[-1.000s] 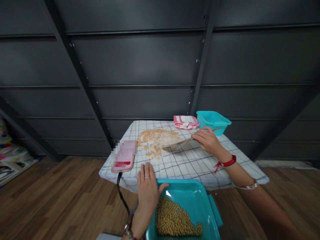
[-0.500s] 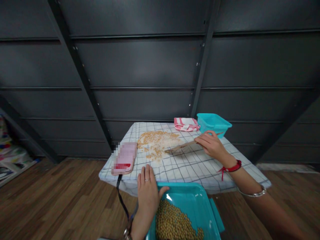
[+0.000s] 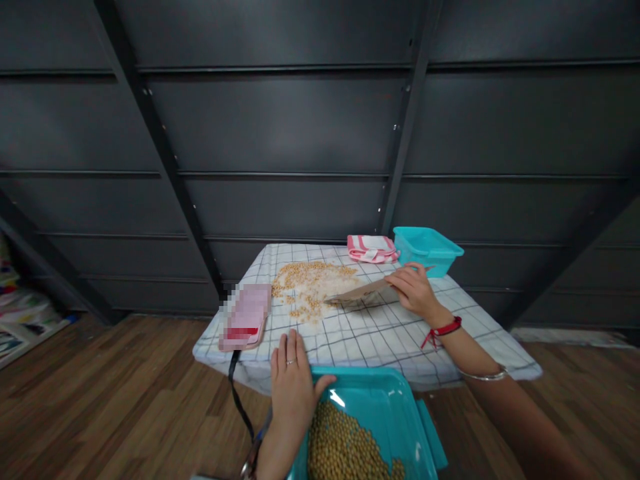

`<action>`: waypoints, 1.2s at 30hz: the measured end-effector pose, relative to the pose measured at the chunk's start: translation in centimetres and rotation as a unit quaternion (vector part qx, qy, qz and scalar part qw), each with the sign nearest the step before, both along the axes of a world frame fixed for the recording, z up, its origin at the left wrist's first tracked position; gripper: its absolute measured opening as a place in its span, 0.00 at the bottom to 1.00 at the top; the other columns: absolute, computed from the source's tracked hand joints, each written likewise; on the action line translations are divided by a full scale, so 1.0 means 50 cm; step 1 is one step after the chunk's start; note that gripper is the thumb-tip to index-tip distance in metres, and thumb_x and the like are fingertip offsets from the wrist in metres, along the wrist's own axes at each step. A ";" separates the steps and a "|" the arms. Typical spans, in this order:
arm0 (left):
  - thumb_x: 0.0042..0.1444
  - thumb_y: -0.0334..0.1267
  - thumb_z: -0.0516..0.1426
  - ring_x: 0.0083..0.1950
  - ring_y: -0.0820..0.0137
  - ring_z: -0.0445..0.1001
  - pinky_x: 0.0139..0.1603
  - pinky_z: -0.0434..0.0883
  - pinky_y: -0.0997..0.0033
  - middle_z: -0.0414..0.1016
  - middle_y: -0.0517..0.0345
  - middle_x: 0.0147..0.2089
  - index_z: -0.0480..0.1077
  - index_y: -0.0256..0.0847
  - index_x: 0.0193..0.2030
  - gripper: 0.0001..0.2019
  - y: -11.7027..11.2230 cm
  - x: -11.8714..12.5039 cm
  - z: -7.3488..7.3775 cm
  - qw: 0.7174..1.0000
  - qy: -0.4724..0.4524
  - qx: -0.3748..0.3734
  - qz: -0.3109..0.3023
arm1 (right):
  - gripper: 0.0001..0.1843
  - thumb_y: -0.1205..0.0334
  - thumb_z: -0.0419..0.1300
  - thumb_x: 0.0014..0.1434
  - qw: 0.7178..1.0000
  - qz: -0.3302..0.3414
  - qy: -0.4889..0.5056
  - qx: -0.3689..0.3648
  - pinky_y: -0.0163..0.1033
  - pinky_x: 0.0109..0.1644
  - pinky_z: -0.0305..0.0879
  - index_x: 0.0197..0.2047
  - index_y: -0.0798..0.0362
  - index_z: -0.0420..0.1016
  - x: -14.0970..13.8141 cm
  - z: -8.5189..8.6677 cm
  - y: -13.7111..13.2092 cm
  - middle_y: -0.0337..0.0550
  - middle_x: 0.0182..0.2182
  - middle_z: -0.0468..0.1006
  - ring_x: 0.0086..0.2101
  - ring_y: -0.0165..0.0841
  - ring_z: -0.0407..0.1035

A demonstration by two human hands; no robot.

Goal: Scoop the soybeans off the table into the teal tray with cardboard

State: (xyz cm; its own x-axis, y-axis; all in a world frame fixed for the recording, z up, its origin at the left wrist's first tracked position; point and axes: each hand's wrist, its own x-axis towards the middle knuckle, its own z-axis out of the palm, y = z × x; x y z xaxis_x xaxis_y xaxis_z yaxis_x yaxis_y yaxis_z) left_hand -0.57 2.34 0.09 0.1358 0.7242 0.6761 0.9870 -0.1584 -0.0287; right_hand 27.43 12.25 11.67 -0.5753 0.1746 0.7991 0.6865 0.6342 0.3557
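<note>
My right hand point(image 3: 414, 291) pinches a flat brown piece of cardboard point(image 3: 364, 291), tilted low over the table. The cardboard's far left edge reaches a spread of yellow beans point(image 3: 300, 273) mixed with fine white grains point(image 3: 327, 287) on the checked cloth point(image 3: 367, 340). Fingers stretched out, my left hand point(image 3: 291, 393) lies at the table's front edge and over the left rim of a turquoise plastic bin point(image 3: 405, 400). Inside that bin is a heap of greenish-brown beans point(image 3: 345, 443); the bin's lower part is cut off by the frame.
A pink phone point(image 3: 247, 313) with a black strap point(image 3: 240, 393) lies at the table's left. At the back right are a folded pink-and-white towel point(image 3: 373, 248) and a smaller turquoise bin point(image 3: 430, 250). Dark panels point(image 3: 285, 127) rise behind the table, above a wooden floor point(image 3: 150, 387).
My right hand has moved a little left with the cardboard, whose face now shows broader. My left hand stays at the bin's rim. The view has shifted slightly.
</note>
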 end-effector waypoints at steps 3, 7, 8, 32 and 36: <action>0.46 0.66 0.43 0.59 0.50 0.59 0.55 0.58 0.49 0.65 0.33 0.56 0.58 0.24 0.57 0.45 0.000 0.001 0.001 1.000 0.000 0.001 -0.002 | 0.14 0.72 0.49 0.54 1.000 -0.009 0.007 0.003 0.48 0.46 0.54 0.39 0.50 0.70 0.006 -0.005 -0.004 0.40 0.29 0.75 0.32 0.34 0.65; 0.45 0.66 0.46 0.59 0.50 0.59 0.55 0.59 0.50 0.65 0.34 0.56 0.58 0.25 0.57 0.44 -0.002 0.000 0.005 1.000 0.008 -0.002 -0.005 | 0.15 0.72 0.49 0.54 1.000 -0.011 0.009 0.017 0.49 0.46 0.53 0.42 0.49 0.70 0.011 -0.007 -0.008 0.39 0.29 0.75 0.33 0.34 0.65; 0.46 0.66 0.46 0.59 0.50 0.59 0.55 0.59 0.51 0.65 0.34 0.56 0.58 0.26 0.57 0.44 -0.003 0.000 0.006 1.000 0.010 -0.002 -0.005 | 0.16 0.72 0.50 0.53 1.000 -0.009 0.006 0.022 0.49 0.47 0.53 0.43 0.49 0.70 0.012 -0.007 -0.010 0.39 0.29 0.75 0.33 0.34 0.64; 0.47 0.66 0.44 0.59 0.51 0.58 0.55 0.57 0.50 0.64 0.35 0.56 0.56 0.28 0.59 0.43 0.002 0.015 0.002 1.000 0.010 0.007 -0.001 | 0.20 0.72 0.51 0.52 0.998 -0.002 0.027 0.049 0.49 0.46 0.53 0.47 0.45 0.69 0.027 0.003 -0.023 0.38 0.27 0.74 0.32 0.34 0.62; 0.48 0.65 0.44 0.58 0.51 0.59 0.54 0.59 0.51 0.65 0.35 0.55 0.57 0.27 0.58 0.43 0.001 0.017 0.007 1.000 0.011 0.019 -0.003 | 0.18 0.72 0.51 0.52 0.998 0.011 0.026 0.054 0.48 0.47 0.54 0.45 0.47 0.69 0.026 0.006 -0.025 0.38 0.27 0.74 0.32 0.34 0.62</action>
